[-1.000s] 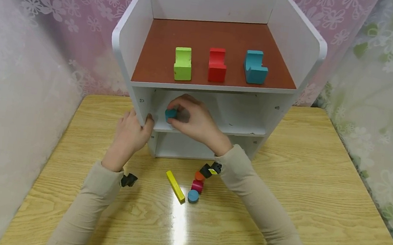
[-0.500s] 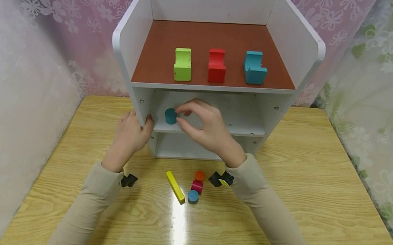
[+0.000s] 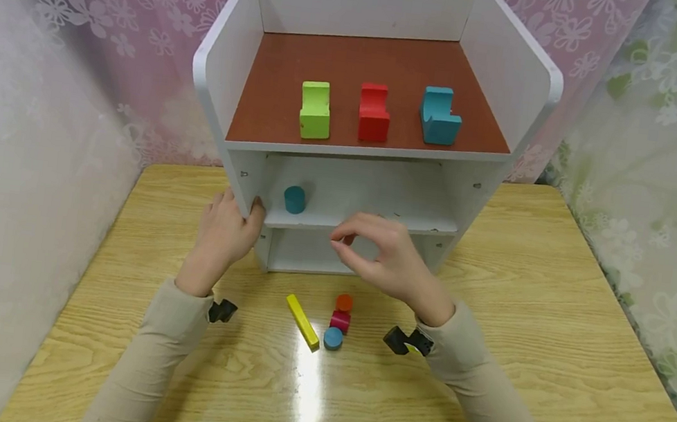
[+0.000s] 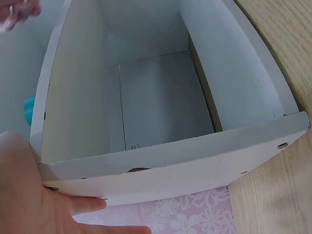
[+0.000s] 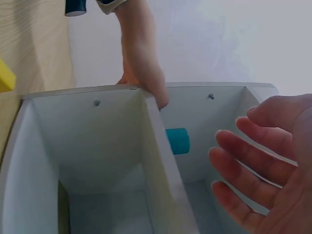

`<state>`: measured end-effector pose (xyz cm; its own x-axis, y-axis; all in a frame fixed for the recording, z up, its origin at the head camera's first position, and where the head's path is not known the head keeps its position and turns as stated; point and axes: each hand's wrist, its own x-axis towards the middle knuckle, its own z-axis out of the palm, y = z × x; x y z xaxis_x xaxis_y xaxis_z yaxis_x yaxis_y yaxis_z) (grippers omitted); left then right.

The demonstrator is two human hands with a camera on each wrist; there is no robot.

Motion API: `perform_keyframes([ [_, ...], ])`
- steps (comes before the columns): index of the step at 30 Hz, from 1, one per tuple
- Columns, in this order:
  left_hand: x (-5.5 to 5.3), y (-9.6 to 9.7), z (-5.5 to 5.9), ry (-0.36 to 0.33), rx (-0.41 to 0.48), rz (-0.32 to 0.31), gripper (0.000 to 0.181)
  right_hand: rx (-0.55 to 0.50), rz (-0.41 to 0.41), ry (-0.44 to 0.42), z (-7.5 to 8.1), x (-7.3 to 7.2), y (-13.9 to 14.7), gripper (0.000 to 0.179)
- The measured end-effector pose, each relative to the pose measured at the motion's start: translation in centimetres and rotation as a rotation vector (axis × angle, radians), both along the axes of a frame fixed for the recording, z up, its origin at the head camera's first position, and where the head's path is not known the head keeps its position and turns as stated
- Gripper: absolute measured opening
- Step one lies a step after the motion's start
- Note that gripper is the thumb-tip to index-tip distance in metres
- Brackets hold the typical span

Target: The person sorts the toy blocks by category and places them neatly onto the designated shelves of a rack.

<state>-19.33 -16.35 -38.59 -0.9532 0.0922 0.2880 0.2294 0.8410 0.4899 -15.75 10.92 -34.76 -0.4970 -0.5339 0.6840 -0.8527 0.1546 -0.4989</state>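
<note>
My left hand [image 3: 225,229] holds the left side panel of a white shelf unit [image 3: 367,146], thumb at the front edge and fingers [image 4: 87,204] along the outer face. On the middle shelf, near that panel, a teal cylinder block [image 3: 294,200] stands upright. It also shows beyond the shelf board in the right wrist view. My right hand [image 3: 390,255] hovers in front of the shelves, right of the cylinder and apart from it. Nothing is between its loosely bent fingers [image 5: 253,170].
Green [image 3: 315,111], red [image 3: 374,113] and teal [image 3: 440,117] notched blocks stand on the brown top. On the wooden table [image 3: 552,319] lie a yellow bar [image 3: 303,322], an orange piece [image 3: 344,303], a crimson piece [image 3: 340,321] and a blue round block [image 3: 333,338].
My right hand let go of the teal cylinder on the middle shelf and drew back to the right and toward me. The left hand stayed on the side panel.
</note>
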Motion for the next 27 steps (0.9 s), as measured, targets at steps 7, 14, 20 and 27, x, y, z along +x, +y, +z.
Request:
perform_keyframes([
  [7, 0.1, 0.1, 0.0, -0.023, 0.0, 0.01, 0.053, 0.081, 0.02, -0.055, -2.2, 0.8, 1.7, 0.016],
  [14, 0.0, 0.3, 0.1, -0.017, 0.002, 0.023, 0.055, 0.192, 0.069, -0.122, -5.3, 0.6, 3.1, 0.025],
  [20, -0.1, 0.2, 0.0, 0.003, 0.009, 0.023, 0.054, 0.379, 0.068, -0.214, -7.9, 0.4, 4.2, 0.033],
  [27, -0.1, 0.1, 0.0, -0.006, 0.011, 0.019, 0.052, 0.529, 0.055, -0.277, -9.9, 0.0, 4.8, 0.04],
])
